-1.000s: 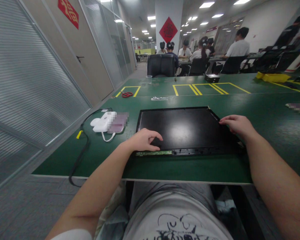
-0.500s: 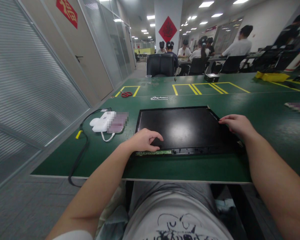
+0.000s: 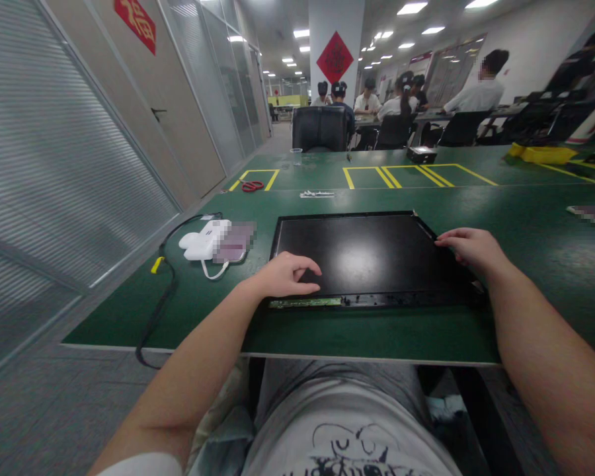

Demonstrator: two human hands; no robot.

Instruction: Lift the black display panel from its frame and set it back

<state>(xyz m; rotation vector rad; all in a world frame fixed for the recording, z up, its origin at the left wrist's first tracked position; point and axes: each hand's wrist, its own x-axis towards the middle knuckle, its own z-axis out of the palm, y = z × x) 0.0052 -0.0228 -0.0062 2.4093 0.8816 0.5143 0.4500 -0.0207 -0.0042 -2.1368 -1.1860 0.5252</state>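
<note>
A black display panel [image 3: 361,254] in a dark frame lies flat on the green table before me. Along its front edge, at the left, runs a narrow green circuit board strip [image 3: 305,303]. Over the panel's front left corner is my left hand [image 3: 288,276], thumb and fingers apart, with nothing between them. Whether its fingers touch the surface I cannot tell. At the panel's right side, my right hand [image 3: 471,250] has thumb and fingers pinched together on the frame's edge. The panel's lower right corner is partly hidden by my right wrist.
Left of the panel lie a white device [image 3: 205,241], a blurred phone [image 3: 233,243] and a black cable [image 3: 171,284]. Farther back are red-handled scissors [image 3: 252,186], thin metal pieces [image 3: 317,194], a clear cup [image 3: 296,157], a black box [image 3: 421,155] and a yellow item [image 3: 545,154]. People sit beyond.
My left thumb has lifted off the front edge strip and moved slightly up, widening away from the fingers. The right hand keeps its place on the frame.
</note>
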